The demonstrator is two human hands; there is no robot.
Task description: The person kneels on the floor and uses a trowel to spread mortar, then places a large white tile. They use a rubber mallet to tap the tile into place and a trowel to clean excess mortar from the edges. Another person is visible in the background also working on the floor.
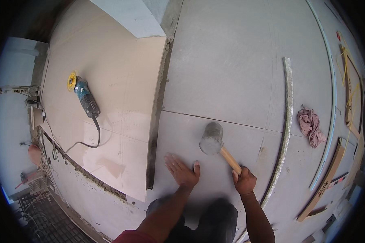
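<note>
My left hand (181,172) lies with fingers stretched out on a grey floor tile (173,133), just right of a narrow exposed gap along a pale beige tile (125,170). My right hand (243,180) grips the wooden handle of a large grey mallet (211,137). The mallet's head is over the grey tile, up and to the right of my left hand. An angle grinder (85,95) with a yellow disc lies on the beige tile, its cord trailing toward the left edge.
A long speckled straightedge (288,101), a pink rag (310,127), a pale blue pipe (332,97) and cardboard-edged packs (318,188) lie at right. A white wall corner (129,14) stands at top. Tools, cables and a dark grid (34,220) line the left side.
</note>
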